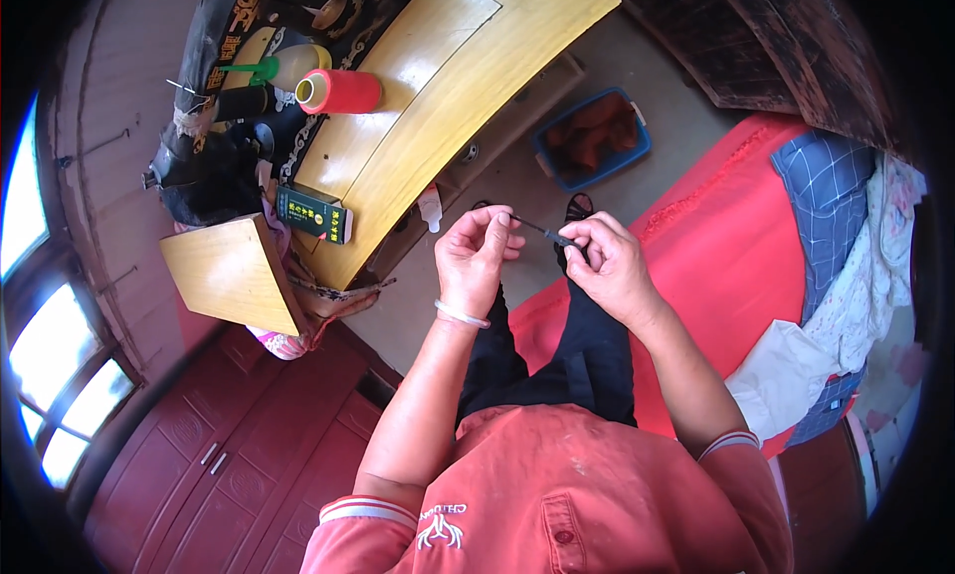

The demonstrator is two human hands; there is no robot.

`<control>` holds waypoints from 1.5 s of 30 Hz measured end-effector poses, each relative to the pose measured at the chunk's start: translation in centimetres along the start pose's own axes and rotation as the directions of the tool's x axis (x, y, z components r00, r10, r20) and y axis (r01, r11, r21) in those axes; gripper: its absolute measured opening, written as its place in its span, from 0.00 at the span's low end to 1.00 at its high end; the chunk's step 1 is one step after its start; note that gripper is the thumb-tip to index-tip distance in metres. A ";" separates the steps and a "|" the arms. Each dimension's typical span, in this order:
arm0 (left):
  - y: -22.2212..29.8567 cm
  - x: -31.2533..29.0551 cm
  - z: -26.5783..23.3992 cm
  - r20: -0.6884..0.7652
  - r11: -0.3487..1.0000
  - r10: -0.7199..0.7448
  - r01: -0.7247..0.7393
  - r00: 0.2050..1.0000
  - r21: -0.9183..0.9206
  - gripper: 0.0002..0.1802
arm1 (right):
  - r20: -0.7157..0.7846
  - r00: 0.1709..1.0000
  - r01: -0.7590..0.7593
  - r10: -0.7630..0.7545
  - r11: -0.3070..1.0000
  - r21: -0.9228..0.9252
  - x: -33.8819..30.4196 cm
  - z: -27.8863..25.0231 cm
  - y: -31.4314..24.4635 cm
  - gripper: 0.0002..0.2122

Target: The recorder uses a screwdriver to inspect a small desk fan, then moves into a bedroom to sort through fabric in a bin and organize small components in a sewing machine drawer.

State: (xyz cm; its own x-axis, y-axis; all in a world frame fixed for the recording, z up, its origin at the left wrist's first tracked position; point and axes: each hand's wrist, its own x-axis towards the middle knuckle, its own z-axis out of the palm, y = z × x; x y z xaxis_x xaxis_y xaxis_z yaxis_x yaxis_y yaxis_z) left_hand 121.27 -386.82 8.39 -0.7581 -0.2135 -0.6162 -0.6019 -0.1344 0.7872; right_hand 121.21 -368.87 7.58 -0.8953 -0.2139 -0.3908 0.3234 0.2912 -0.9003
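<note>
A slim dark tool [550, 234] with a thin shaft and a thicker handle end is held in the air between my hands; its exact kind is too small to tell. My right hand [609, 261] pinches the thicker end between thumb and fingers. At the thin end, my left hand [481, 248] is closed in a pinch, thumb against fingertips, with a pale bracelet [462, 314] on its wrist. Both hands hover in front of my body, above my dark trousers. Any small thing inside the left fingertips is hidden.
To the left stands a yellow wooden sewing table [438, 87] with a black sewing machine [214, 171], a red thread cone [348, 92] and a green box [313, 216]. A blue tub [595, 136] holding brown cloth is on the floor. A red-covered bed [731, 231] lies right.
</note>
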 end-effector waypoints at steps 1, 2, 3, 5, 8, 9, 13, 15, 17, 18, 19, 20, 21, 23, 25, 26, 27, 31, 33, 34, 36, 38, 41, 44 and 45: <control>0.1 0.0 -0.2 -0.004 1.000 -0.004 0.004 1.000 -0.004 0.08 | 0.000 0.999 0.036 -0.036 0.999 -0.029 0.0 0.2 -0.2 0.08; 0.2 0.0 -0.4 0.000 0.996 -0.015 0.015 1.000 0.090 0.08 | 0.002 0.997 0.073 -0.073 0.996 -0.057 0.0 0.3 -0.3 0.08; 0.4 0.1 -0.7 0.004 0.983 -0.026 0.025 1.000 0.183 0.08 | 0.007 0.998 0.071 -0.070 0.996 -0.059 0.0 0.4 -0.2 0.08; 0.2 0.3 -1.7 0.030 0.959 0.010 -0.018 0.999 0.284 0.09 | 0.100 0.993 0.060 -0.056 0.998 -0.037 0.1 0.4 -0.4 0.07; 0.2 0.4 -2.3 0.057 0.949 0.021 -0.038 0.998 0.314 0.09 | 0.178 0.981 -0.069 0.075 0.997 -0.041 0.3 0.2 -1.1 0.07; 0.2 0.4 -2.5 0.052 0.970 0.001 -0.014 0.999 0.242 0.09 | 0.177 0.981 -0.071 0.077 0.997 -0.041 0.3 0.4 -1.0 0.07; -1.4 1.9 -5.8 -0.203 1.000 0.004 -0.004 0.979 0.001 0.10 | 0.129 0.992 -0.016 0.011 0.999 0.033 0.8 1.4 0.7 0.04; -1.4 0.9 -6.0 -0.065 0.982 -0.185 0.187 0.981 0.036 0.12 | 0.109 0.993 -0.057 0.048 0.995 0.077 1.0 1.2 2.5 0.04; -1.7 -0.1 -6.5 0.002 0.946 -0.321 0.321 0.947 0.049 0.13 | 0.154 0.966 -0.258 0.207 0.808 0.529 1.6 2.0 3.4 0.05; -2.1 -0.1 -6.6 -0.018 0.957 -0.289 0.290 0.957 0.014 0.13 | 0.176 0.961 -0.276 0.213 0.769 0.577 2.0 2.4 3.9 0.06; -2.6 0.1 -6.8 -0.041 0.966 -0.257 0.257 0.965 -0.019 0.14 | 0.157 0.963 -0.268 0.218 0.759 0.593 2.7 3.0 4.4 0.06; -2.7 0.5 -6.7 -0.025 0.965 -0.261 0.262 0.965 0.006 0.14 | 0.141 0.963 -0.263 0.229 0.688 0.676 3.3 3.7 4.8 0.06; -2.9 1.0 -6.7 -0.119 0.972 -0.236 0.234 0.964 -0.031 0.15 | 0.126 0.963 -0.250 0.240 0.609 0.753 3.9 4.4 5.2 0.06; -2.6 1.6 -6.8 -0.203 0.978 -0.208 0.204 0.957 -0.039 0.16 | 0.095 0.963 -0.216 0.251 0.515 0.830 5.0 5.7 5.4 0.05; -2.4 1.9 -6.8 -0.251 0.984 -0.174 0.177 0.952 -0.013 0.17 | 0.080 0.953 -0.210 0.291 0.449 0.869 5.8 6.9 5.8 0.05; -2.2 1.9 -6.7 -0.251 0.986 -0.142 0.159 0.958 0.050 0.17 | 0.054 0.960 -0.175 0.276 0.435 0.883 6.2 7.3 6.0 0.06; -2.1 2.1 -6.4 -0.239 0.985 -0.139 0.160 0.961 0.070 0.17 | 0.004 0.965 -0.127 0.264 0.450 0.884 6.5 7.7 6.2 0.05; -1.6 2.7 -5.7 -0.342 0.981 -0.107 0.155 0.933 0.116 0.20 | 0.009 0.965 -0.117 0.261 0.402 0.908 7.5 8.7 5.8 0.05; -1.7 2.6 -5.5 -0.299 0.957 -0.034 0.118 0.954 0.267 0.22 | 0.044 0.972 -0.127 0.232 0.353 0.927 7.8 9.0 5.3 0.05; -1.5 2.3 -4.9 -0.260 0.946 -0.047 0.127 0.965 0.298 0.23 | 0.074 0.976 -0.133 0.205 0.291 0.947 7.9 9.2 5.2 0.05; -1.7 2.0 -4.6 -0.254 0.945 -0.021 0.102 0.967 0.311 0.23 | 0.103 0.979 -0.143 0.178 0.228 0.963 8.0 9.4 4.8 0.06; -1.9 1.5 -5.2 -0.250 0.940 0.030 0.057 0.968 0.336 0.21 | 0.079 0.980 -0.114 0.183 0.185 0.976 7.7 9.8 4.1 0.06; -2.3 -0.6 -6.7 -0.158 0.893 0.160 -0.075 0.974 0.444 0.18 | 0.085 0.983 -0.112 0.160 0.170 0.979 7.2 9.6 2.1 0.04; -2.4 -3.5 -7.5 -0.143 0.865 0.186 -0.093 0.972 0.493 0.11 | 0.055 0.994 -0.076 0.096 0.235 0.969 7.1 10.0 -0.8 0.04; -2.2 -4.4 -7.3 -0.143 0.881 0.175 -0.091 0.974 0.464 0.10 | 0.064 0.995 -0.083 0.080 0.256 0.963 7.2 10.0 -1.0 0.04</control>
State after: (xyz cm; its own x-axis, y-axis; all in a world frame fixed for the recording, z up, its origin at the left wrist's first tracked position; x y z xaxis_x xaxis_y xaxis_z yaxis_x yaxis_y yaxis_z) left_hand 127.72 -392.71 9.56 -0.8082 -0.3697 -0.4583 -0.5781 0.3502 0.7370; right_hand 117.54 -380.06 3.79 -0.8449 -0.2493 -0.4733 0.4521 -0.8056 -0.3828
